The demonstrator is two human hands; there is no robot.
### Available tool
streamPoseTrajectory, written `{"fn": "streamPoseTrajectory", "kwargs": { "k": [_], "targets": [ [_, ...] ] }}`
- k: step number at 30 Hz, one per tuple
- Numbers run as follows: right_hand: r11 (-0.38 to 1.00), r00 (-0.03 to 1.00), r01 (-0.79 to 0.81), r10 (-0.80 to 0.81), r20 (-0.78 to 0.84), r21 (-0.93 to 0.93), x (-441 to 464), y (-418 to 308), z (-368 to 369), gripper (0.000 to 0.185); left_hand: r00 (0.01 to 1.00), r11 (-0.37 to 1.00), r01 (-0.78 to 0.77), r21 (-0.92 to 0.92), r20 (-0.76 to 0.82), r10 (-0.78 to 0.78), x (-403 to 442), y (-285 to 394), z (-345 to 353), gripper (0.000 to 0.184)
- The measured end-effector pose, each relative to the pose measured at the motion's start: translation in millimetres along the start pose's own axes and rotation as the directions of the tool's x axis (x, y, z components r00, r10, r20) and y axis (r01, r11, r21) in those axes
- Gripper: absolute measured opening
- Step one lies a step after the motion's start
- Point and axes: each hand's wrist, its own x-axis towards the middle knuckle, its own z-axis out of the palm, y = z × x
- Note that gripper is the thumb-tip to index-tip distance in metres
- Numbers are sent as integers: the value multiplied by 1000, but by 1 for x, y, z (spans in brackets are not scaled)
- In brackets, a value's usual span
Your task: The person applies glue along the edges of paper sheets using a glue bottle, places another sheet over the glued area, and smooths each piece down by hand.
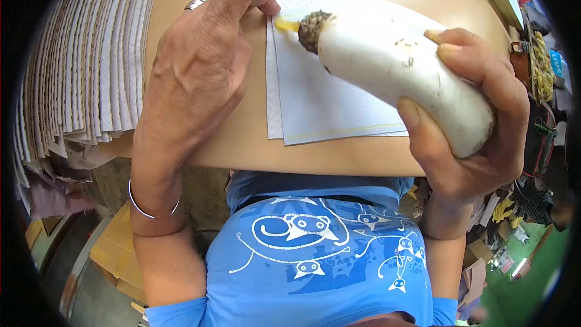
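Note:
In my right hand (478, 109) is a white squeeze bottle (393, 54), tilted with its dirt-crusted neck to the left. A yellow nozzle tip (287, 25) sticks out of that neck, over the upper left part of a light grey sheet (327, 106). The sheet lies on another pale sheet (274, 103), whose left edge shows beside it. My left hand (206, 54) has its fingers curled at the upper left edge of the sheets. Its fingertips appear to touch there; what lies between them is hidden. The bottle covers part of the sheets.
A tall stack of layered grey sheets (91, 54) stands along the left of the tan table (242, 139). A cardboard box (118, 254) sits below at the left. Yellow stringy material (540, 66) and other clutter crowd the right side, beyond the table edge.

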Motion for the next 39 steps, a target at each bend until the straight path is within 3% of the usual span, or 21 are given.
{"fn": "streamPoseTrajectory", "kwargs": {
  "k": [5, 11, 15, 20, 24, 26, 30, 33, 35, 37, 39],
  "targets": [
    [1000, 1000, 12, -13, 14, 25, -1, 1, 0, 48, 999, 995, -47, -83, -27, 45, 4, 11, -4, 35],
    [1000, 991, -8, 5, 136, 20, -12, -12, -15, 47, 989, 989, -147, 18, -2, 147, 3, -3, -2, 42],
    [998, 987, -55, 53, 149, 5, -24, -27, -18, 49, 974, 978, -210, 0, -91, 209, 2, -7, 5, 40],
    [999, 947, -39, 31, 318, 17, -35, -32, -36, 51, 995, 988, -101, 118, 31, 98, 0, -2, -3, 38],
    [997, 896, -62, 33, 444, 51, -39, -37, -50, 53, 1000, 990, -2, 138, 19, 0, 1, 6, -1, 38],
    [995, 889, -76, 38, 456, 65, -42, -38, -52, 54, 999, 994, -39, 107, -13, 40, 1, 7, 0, 38],
    [995, 909, -71, 37, 416, 67, -48, -37, -50, 54, 986, 981, -164, 99, -7, 166, 1, -6, 0, 39],
    [995, 977, -99, 93, 193, 18, -55, -39, -35, 37, 1000, 999, 0, 46, 13, -1, -3, -1, -3, 38],
    [990, 988, -139, 141, 58, -35, -57, -38, -34, 30, 1000, 999, 5, 46, -20, -4, 0, -1, -1, 39],
    [975, 979, -201, 203, 13, -97, -61, -38, -44, 35, 987, 983, -139, 118, -59, 146, 1, -6, 2, 44],
    [949, 941, -292, 307, -143, 119, -66, -27, -48, 41, 986, 983, -139, 123, -74, 149, 3, -4, 3, 48]
  ]
}}
